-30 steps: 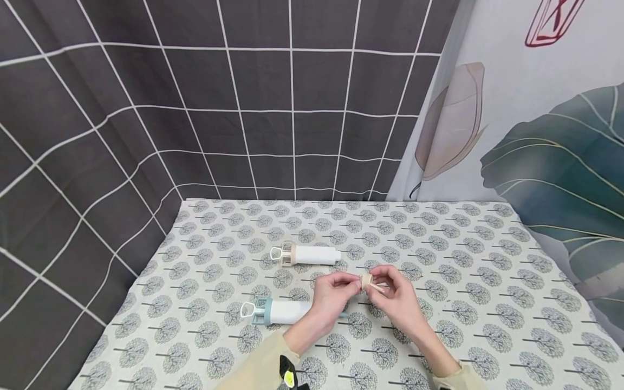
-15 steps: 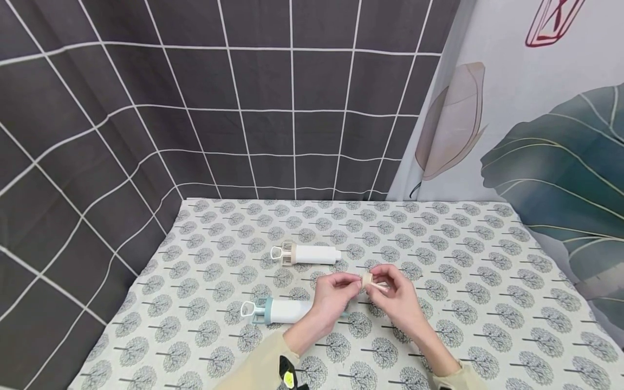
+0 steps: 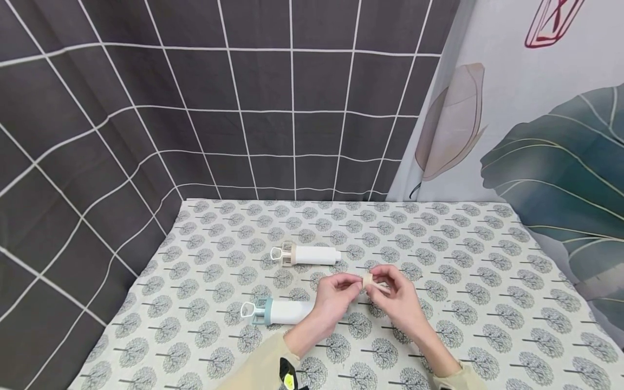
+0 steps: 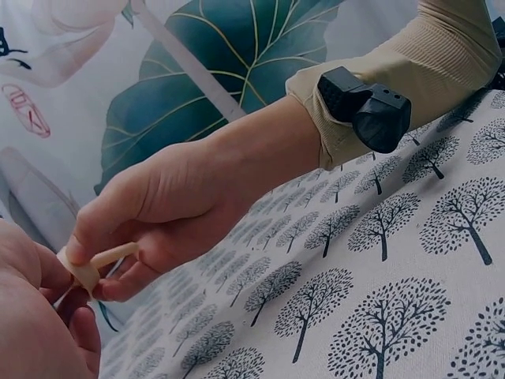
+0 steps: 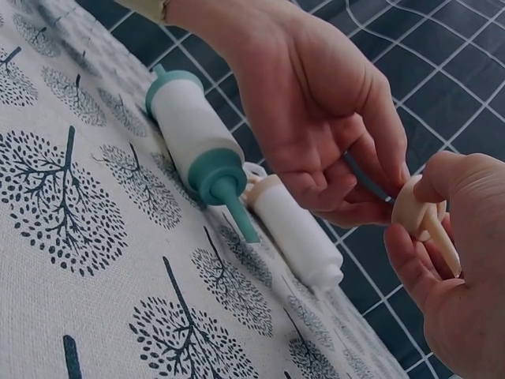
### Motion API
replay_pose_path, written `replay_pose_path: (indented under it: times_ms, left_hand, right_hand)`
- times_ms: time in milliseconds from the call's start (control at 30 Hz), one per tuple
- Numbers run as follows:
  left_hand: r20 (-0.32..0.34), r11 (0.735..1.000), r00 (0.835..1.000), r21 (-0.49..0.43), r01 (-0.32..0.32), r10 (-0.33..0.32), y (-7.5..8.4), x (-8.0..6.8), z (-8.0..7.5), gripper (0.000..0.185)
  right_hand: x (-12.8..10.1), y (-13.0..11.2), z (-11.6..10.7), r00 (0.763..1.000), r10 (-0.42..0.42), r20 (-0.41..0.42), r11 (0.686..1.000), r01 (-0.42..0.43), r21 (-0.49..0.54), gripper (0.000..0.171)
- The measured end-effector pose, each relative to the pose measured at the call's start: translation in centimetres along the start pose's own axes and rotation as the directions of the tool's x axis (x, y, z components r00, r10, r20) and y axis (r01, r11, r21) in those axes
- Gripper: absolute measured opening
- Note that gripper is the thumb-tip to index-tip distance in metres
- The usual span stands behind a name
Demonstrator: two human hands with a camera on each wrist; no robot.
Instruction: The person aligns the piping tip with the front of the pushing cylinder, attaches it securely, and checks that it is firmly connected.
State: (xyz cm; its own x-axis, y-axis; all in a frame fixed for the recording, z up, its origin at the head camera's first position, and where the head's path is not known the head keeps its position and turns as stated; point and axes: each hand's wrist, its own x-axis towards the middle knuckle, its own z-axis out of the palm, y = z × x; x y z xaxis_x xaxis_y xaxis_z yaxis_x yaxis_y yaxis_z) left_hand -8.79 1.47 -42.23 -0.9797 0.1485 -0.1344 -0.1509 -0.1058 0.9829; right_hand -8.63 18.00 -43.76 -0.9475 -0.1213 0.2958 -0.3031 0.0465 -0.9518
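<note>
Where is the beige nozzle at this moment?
In the head view the beige nozzle is held above the tablecloth between the left hand and right hand, right of the teal-capped tube.

Probably a staged recording booth: hung grid cloth [image 3: 195,108] and leaf curtain [image 3: 536,135] (both fabric) surround the table [image 3: 463,244].

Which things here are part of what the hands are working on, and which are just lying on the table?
In hand:
- small beige plastic nozzle cap with a tapered tip, pinched by the right hand
- left hand, fingertips at the cap

Lying about:
- white plastic syringe-like tube with teal ends
- white plastic tube with beige end
- tree-print tablecloth
</note>
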Motion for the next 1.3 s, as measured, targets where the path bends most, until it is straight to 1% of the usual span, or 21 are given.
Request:
replay_pose_path:
  times_ms: [233, 367, 533, 700, 833, 933, 1033, 1133, 1200, 1300]
  left_hand:
    - [-0.013, 0.999, 0.999, 0.024, -0.034, 0.035, 0.07, -0.18, 0.05, 0.013]
    - [-0.016, 0.996, 0.998, 0.070, -0.061, 0.063, 0.26, -0.34, 0.11, 0.015]
    - [0.002, 0.988, 0.996, 0.126, -0.088, 0.089, 0.44, -0.43, 0.10, 0.015]
    - [0.026, 0.989, 0.997, 0.124, -0.080, 0.077, 0.38, -0.39, -0.06, 0.017]
    - [0.021, 0.992, 0.997, 0.106, -0.074, 0.072, 0.40, -0.40, -0.15, 0.019]
    - [0.007, 0.989, 0.995, 0.115, -0.097, 0.097, 0.41, -0.43, -0.14, 0.020]
    - [-0.002, 0.968, 0.986, 0.191, -0.164, 0.167, 0.40, -0.46, -0.12, 0.021]
    - [-0.002, 0.933, 0.970, 0.273, -0.234, 0.244, 0.40, -0.54, -0.11, 0.022]
    - [0.004, 0.916, 0.961, 0.301, -0.266, 0.278, 0.31, -0.53, -0.12, 0.022]
    - [0.015, 0.900, 0.950, 0.315, -0.301, 0.312, 0.21, -0.48, -0.17, 0.022]
  right_hand:
    - [-0.05, -0.13, 0.00, 1.000, 0.016, -0.020, 0.999, -0.017, -0.042, 0.031]
    - [-0.09, -0.18, 0.00, 1.000, 0.017, -0.022, 0.999, -0.018, -0.041, 0.030]
    - [-0.13, -0.24, -0.01, 1.000, 0.012, -0.021, 0.999, -0.013, -0.045, 0.030]
    - [-0.18, -0.33, -0.02, 1.000, 0.010, -0.014, 0.999, -0.010, -0.031, 0.029]
    - [-0.09, -0.22, -0.10, 1.000, -0.004, -0.009, 1.000, 0.004, -0.014, 0.028]
    - [0.00, -0.06, -0.16, 1.000, -0.015, -0.005, 1.000, 0.015, -0.008, 0.028]
    - [-0.01, 0.05, -0.17, 1.000, -0.015, -0.004, 1.000, 0.015, -0.007, 0.029]
    - [-0.06, 0.11, -0.16, 1.000, -0.004, -0.003, 1.000, 0.004, 0.005, 0.030]
    - [-0.10, 0.15, -0.18, 1.000, 0.001, -0.002, 1.000, -0.001, 0.014, 0.030]
    - [-0.13, 0.24, -0.24, 1.000, -0.001, 0.005, 1.000, 0.000, 0.027, 0.030]
